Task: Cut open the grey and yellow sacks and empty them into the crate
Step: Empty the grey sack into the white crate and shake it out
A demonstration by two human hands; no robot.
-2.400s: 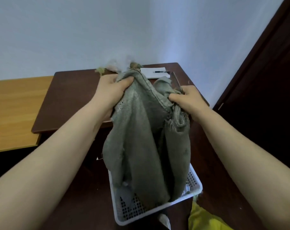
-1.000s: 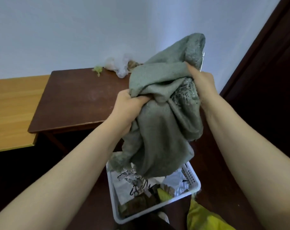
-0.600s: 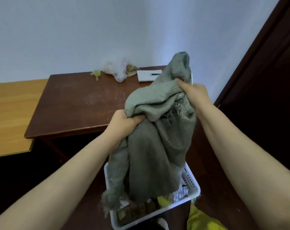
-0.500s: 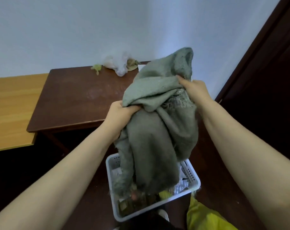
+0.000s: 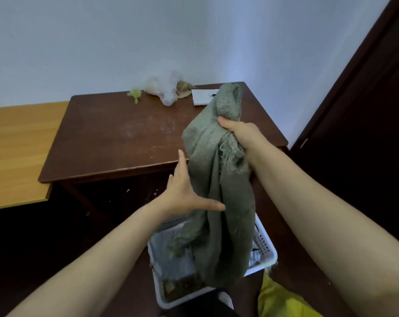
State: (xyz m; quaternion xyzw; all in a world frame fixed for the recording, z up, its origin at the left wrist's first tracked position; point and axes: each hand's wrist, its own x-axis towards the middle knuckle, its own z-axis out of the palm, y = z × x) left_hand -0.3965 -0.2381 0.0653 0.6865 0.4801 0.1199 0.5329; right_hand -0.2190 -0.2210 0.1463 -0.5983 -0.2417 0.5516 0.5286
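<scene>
The limp grey sack hangs upside down over the white plastic crate on the floor. My right hand is shut on the sack's bunched upper end. My left hand is spread open with its fingers apart, its palm against the sack's left side. Paper and dark scraps lie in the crate, partly hidden by the sack. A corner of the yellow sack shows at the bottom right, beside the crate.
A dark brown table stands behind the crate, with a clear plastic bag, green scraps and a notepad with a pen at its far edge. A light wooden desk adjoins on the left, a dark door on the right.
My left hand has let go of the sack and opened flat against its side. My right hand has lowered, and the sack hangs longer into the crate.
</scene>
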